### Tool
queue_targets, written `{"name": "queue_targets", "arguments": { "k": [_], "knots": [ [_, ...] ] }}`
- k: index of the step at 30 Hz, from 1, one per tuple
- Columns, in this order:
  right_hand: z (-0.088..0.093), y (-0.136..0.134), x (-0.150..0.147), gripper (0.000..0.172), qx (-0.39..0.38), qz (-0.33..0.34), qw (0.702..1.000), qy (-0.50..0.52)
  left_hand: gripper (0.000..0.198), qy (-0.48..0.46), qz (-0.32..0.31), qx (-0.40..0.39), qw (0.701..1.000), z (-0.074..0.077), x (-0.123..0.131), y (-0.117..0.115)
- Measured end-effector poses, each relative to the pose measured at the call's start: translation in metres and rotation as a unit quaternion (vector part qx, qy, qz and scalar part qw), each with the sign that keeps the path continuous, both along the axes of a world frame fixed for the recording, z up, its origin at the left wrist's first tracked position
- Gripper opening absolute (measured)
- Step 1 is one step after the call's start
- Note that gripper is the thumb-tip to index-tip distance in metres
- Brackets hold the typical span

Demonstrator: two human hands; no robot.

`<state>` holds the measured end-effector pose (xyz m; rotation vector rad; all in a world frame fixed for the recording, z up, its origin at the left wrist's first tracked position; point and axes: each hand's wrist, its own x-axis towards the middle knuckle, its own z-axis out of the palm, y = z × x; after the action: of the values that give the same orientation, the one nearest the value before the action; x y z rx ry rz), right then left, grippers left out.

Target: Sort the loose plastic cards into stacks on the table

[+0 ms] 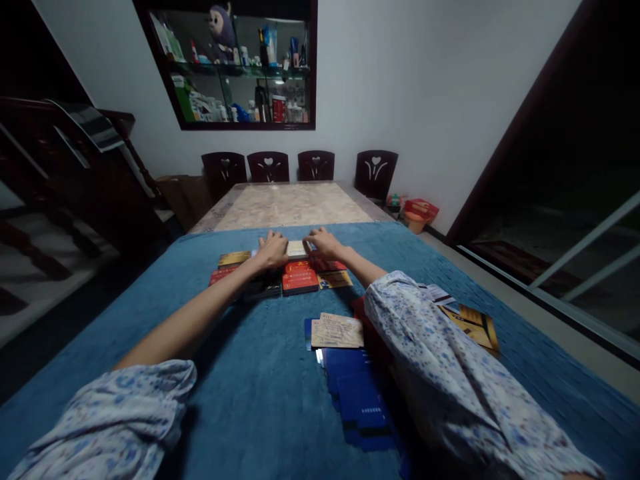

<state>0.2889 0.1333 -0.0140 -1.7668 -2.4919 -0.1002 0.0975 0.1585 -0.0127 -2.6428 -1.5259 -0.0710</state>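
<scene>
Both my arms reach far forward over a blue cloth (250,400). My left hand (273,250) and my right hand (325,243) rest with curled fingers on the two ends of a pale flat card or box (297,249). Just nearer me lie a red booklet (300,277), a yellow card (233,259), a red card (223,273), a dark card (265,289) and an orange card (336,280). Closer still sits a beige handwritten card (337,331) on blue cards (357,400).
Beyond the cloth the marbled table top (290,207) runs to several dark chairs (269,166) by the wall. A glass cabinet (235,67) hangs above. Gold-brown cards (475,325) lie at my right elbow. A red box (420,212) stands on the floor at right.
</scene>
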Motion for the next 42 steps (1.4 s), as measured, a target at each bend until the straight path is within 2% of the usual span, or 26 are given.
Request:
{"name": "queue_targets", "arguments": {
  "k": [6,24,34,42],
  "knots": [
    [-0.006,0.011,0.001,0.027,-0.011,0.005,1.000,0.004,0.024,0.001,0.011,-0.011,1.000,-0.005,0.002,0.011],
    [-0.014,0.021,-0.004,0.029,-0.037,-0.020,0.999,-0.009,0.035,0.031,0.028,-0.047,0.998,-0.010,0.006,0.024],
    [-0.017,0.023,-0.002,0.035,-0.042,-0.020,0.999,-0.008,0.017,0.027,0.020,-0.070,0.997,-0.014,0.008,0.035],
    [-0.017,0.026,-0.001,0.034,-0.053,-0.008,0.998,-0.012,0.016,0.028,0.003,-0.092,0.995,-0.013,0.003,0.040]
  ]
}}
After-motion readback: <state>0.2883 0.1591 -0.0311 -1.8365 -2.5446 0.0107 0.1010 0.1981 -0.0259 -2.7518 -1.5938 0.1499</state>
